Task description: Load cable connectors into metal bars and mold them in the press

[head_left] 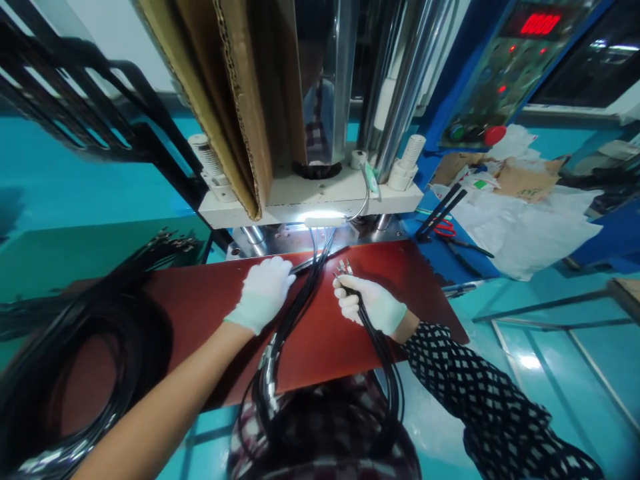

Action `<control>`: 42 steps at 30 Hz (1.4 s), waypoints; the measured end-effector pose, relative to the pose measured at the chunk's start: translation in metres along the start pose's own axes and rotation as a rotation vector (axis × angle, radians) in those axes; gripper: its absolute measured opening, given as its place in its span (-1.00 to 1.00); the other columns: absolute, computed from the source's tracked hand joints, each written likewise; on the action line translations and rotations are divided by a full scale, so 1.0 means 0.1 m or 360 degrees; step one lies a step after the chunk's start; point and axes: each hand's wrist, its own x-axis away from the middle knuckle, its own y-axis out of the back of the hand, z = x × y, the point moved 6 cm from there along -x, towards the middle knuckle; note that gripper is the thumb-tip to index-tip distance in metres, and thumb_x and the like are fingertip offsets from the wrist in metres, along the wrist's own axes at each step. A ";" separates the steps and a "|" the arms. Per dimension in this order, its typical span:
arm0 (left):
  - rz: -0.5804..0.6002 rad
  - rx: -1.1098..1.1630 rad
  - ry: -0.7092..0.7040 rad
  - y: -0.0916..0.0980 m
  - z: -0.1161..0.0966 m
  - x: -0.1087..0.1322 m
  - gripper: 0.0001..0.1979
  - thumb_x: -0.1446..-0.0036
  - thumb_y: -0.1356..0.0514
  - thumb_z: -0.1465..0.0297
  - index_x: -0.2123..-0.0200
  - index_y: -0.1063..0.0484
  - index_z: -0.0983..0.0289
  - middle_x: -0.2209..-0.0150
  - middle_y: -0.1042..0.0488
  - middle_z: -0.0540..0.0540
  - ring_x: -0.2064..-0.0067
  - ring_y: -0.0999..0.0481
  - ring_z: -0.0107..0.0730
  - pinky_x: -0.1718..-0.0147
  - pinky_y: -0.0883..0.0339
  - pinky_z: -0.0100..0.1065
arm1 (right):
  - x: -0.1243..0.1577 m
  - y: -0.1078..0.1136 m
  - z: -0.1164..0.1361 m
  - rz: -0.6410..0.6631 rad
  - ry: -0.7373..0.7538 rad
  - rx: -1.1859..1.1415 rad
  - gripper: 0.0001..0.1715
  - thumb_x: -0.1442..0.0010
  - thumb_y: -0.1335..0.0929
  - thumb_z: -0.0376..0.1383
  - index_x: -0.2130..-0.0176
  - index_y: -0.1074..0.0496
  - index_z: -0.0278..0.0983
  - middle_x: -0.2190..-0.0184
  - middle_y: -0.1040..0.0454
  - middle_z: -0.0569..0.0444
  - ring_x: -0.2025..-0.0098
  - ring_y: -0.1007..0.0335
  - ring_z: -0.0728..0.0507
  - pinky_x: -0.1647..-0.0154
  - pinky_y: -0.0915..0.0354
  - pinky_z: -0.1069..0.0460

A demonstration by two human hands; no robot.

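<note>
My left hand (265, 293), in a white glove, is closed around one end of a thin grey metal tool (304, 265); its exact kind is not clear. The tool reaches rightward by a bundle of black cables (295, 308) that runs up to the lit gap of the press (325, 221). The far cable ends are lost in the glare. My right hand (367, 301), also gloved, is wrapped round a second group of black cables (376, 337). Metal connectors (345, 268) poke out above its fingers, and the cables droop to my lap.
A reddish-brown board (330, 353) lies under both hands. Coiled black cables (120, 333) rest at left. Cardboard (240, 107) leans on the press. Right are a control panel (500, 87), red-handled pliers (445, 228) and white plastic bags (520, 227).
</note>
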 end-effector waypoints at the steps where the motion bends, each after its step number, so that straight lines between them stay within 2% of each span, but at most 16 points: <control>1: 0.0007 -0.0054 0.0072 0.00 0.08 0.10 -0.75 -0.34 0.00 0.32 0.20 -0.43 0.29 0.22 -0.44 0.23 0.19 -0.43 -0.05 0.29 -0.18 -0.18 | 0.00 0.00 -0.02 -0.0013 -0.0029 0.0023 -0.73 -0.39 -0.27 -0.27 0.31 -0.39 -0.37 0.51 -0.28 0.19 0.64 0.02 0.17 0.68 0.09 0.25; 3: -0.0023 -0.0128 0.0157 0.01 0.17 0.24 -0.74 -0.34 0.00 0.29 0.16 -0.42 0.30 0.19 -0.43 0.24 0.17 -0.43 -0.01 0.29 -0.19 -0.17 | 0.00 -0.04 -0.04 -0.0002 -0.0035 0.0147 -0.77 -0.35 -0.30 -0.29 0.30 -0.42 -0.39 0.55 -0.26 0.20 0.66 0.07 0.17 0.69 0.11 0.25; 6: -0.0065 -0.0164 0.0111 0.01 0.14 0.25 -0.68 -0.36 0.04 0.25 0.09 -0.41 0.31 0.14 -0.43 0.26 0.13 -0.43 0.01 0.25 -0.23 -0.16 | -0.01 -0.15 -0.07 -0.0009 0.0044 0.0498 -0.76 -0.29 -0.36 -0.24 0.26 -0.47 -0.41 0.58 -0.28 0.20 0.67 0.10 0.17 0.70 0.13 0.23; 9: -0.0013 -0.0226 0.0131 0.02 0.16 0.29 -0.67 -0.38 0.09 0.28 0.15 -0.41 0.32 0.18 -0.45 0.28 0.15 -0.46 0.00 0.27 -0.23 -0.18 | 0.03 -0.23 -0.06 -0.0052 0.0196 0.0927 -0.69 -0.24 -0.40 -0.17 0.24 -0.48 -0.41 0.52 -0.44 0.08 0.63 -0.10 0.13 0.66 -0.01 0.21; 12: 0.0122 -0.0075 0.0409 0.06 0.41 0.61 -0.68 -0.38 0.10 0.26 0.20 -0.38 0.29 0.34 -0.47 0.22 0.34 -0.48 -0.08 0.43 -0.14 -0.26 | 0.10 -0.24 -0.02 -0.0105 0.0324 0.1310 -0.68 -0.20 -0.41 -0.14 0.28 -0.47 -0.40 0.46 -0.54 -0.02 0.56 -0.31 0.05 0.59 -0.18 0.16; 15: 0.0096 0.0461 0.0657 0.21 0.61 0.99 -0.71 -0.35 0.05 0.17 0.17 -0.33 0.23 0.47 -0.41 0.08 0.48 -0.41 -0.21 0.47 -0.11 -0.30 | 0.16 -0.26 0.01 -0.0082 0.0384 0.1520 -0.67 -0.18 -0.42 -0.11 0.32 -0.47 -0.37 0.44 -0.58 -0.02 0.55 -0.33 0.03 0.56 -0.22 0.14; 17: -0.0013 0.1069 0.0628 0.34 0.56 1.08 -0.66 -0.35 0.05 0.10 0.16 -0.33 0.22 0.46 -0.39 0.04 0.47 -0.38 -0.30 0.44 -0.19 -0.33 | 0.19 -0.35 0.00 -0.0009 0.0397 0.1636 -0.68 -0.19 -0.41 -0.12 0.36 -0.48 -0.36 0.49 -0.55 0.03 0.58 -0.24 0.07 0.56 -0.16 0.14; 18: -0.0012 0.1416 0.0577 0.38 0.47 1.06 -0.63 -0.35 0.07 0.07 0.16 -0.34 0.22 0.46 -0.37 0.02 0.48 -0.36 -0.35 0.44 -0.20 -0.35 | 0.20 -0.40 -0.01 0.0027 0.0381 0.1677 -0.68 -0.20 -0.41 -0.14 0.39 -0.48 -0.36 0.54 -0.51 0.07 0.60 -0.19 0.08 0.56 -0.12 0.14; 19: 0.0068 0.1760 0.0517 0.38 0.35 1.00 -0.59 -0.36 0.09 0.05 0.19 -0.35 0.23 0.48 -0.35 0.01 0.51 -0.32 -0.39 0.47 -0.20 -0.37 | 0.21 -0.45 -0.03 0.0050 0.0357 0.1695 -0.69 -0.20 -0.40 -0.15 0.40 -0.47 -0.35 0.58 -0.47 0.11 0.61 -0.15 0.09 0.57 -0.08 0.14; 21: 0.0380 0.2335 0.0404 0.31 0.03 0.81 -0.52 -0.36 0.11 0.02 0.27 -0.36 0.26 0.56 -0.29 -0.01 0.58 -0.25 -0.44 0.55 -0.16 -0.38 | 0.22 -0.54 -0.08 0.0052 0.0313 0.1678 -0.71 -0.22 -0.38 -0.16 0.39 -0.47 -0.34 0.63 -0.40 0.17 0.63 -0.12 0.09 0.59 -0.04 0.14; 22: 0.0533 0.2547 0.0339 0.27 -0.13 0.71 -0.52 -0.35 0.10 0.01 0.32 -0.35 0.27 0.57 -0.30 -0.01 0.59 -0.24 -0.45 0.57 -0.17 -0.39 | 0.23 -0.57 -0.11 0.0044 0.0304 0.1667 -0.71 -0.23 -0.37 -0.16 0.37 -0.47 -0.34 0.64 -0.38 0.18 0.63 -0.11 0.08 0.60 -0.03 0.14; 24: 0.0631 0.2814 0.0223 0.22 -0.35 0.52 -0.52 -0.35 0.06 0.02 0.40 -0.32 0.28 0.55 -0.34 0.02 0.56 -0.30 -0.45 0.52 -0.23 -0.39 | 0.23 -0.60 -0.16 0.0014 0.0311 0.1671 -0.72 -0.24 -0.35 -0.16 0.33 -0.50 -0.33 0.65 -0.37 0.18 0.63 -0.10 0.07 0.61 -0.03 0.13; 27: 0.0475 0.2955 0.0198 0.14 -0.47 0.37 -0.52 -0.36 0.02 0.05 0.46 -0.30 0.29 0.55 -0.35 0.02 0.51 -0.31 -0.47 0.46 -0.26 -0.40 | 0.23 -0.60 -0.21 -0.0063 0.0389 0.1736 -0.76 -0.23 -0.36 -0.21 0.35 -0.52 -0.33 0.63 -0.42 0.16 0.61 -0.13 0.06 0.58 -0.08 0.13; 32: 0.0135 0.2783 0.0385 0.07 -0.42 0.36 -0.58 -0.33 -0.06 0.06 0.41 -0.35 0.28 0.48 -0.37 -0.02 0.48 -0.29 -0.50 0.46 -0.26 -0.42 | 0.20 -0.59 -0.23 -0.0147 0.0582 0.1861 -0.68 -0.22 -0.34 -0.29 0.54 -0.40 -0.30 0.59 -0.50 0.12 0.55 -0.26 0.03 0.45 -0.20 0.10; 38: 0.0101 0.2817 0.0573 -0.04 -0.41 0.40 -0.54 -0.32 -0.02 -0.01 0.39 -0.33 0.26 0.53 -0.33 -0.02 0.54 -0.28 -0.50 0.48 -0.27 -0.40 | 0.16 -0.57 -0.31 -0.0264 0.0539 0.1964 -0.79 -0.21 -0.33 -0.30 0.46 -0.40 -0.27 0.59 -0.51 0.14 0.52 -0.33 0.00 0.38 -0.21 0.08; 42: -0.0123 0.2736 0.0576 -0.05 -0.40 0.42 -0.56 -0.33 -0.02 0.02 0.40 -0.28 0.26 0.47 -0.31 -0.01 0.48 -0.28 -0.51 0.47 -0.24 -0.43 | 0.17 -0.61 -0.35 -0.0410 0.0519 0.2030 -0.84 -0.21 -0.31 -0.32 0.42 -0.38 -0.27 0.56 -0.52 0.12 0.53 -0.33 0.00 0.41 -0.20 0.08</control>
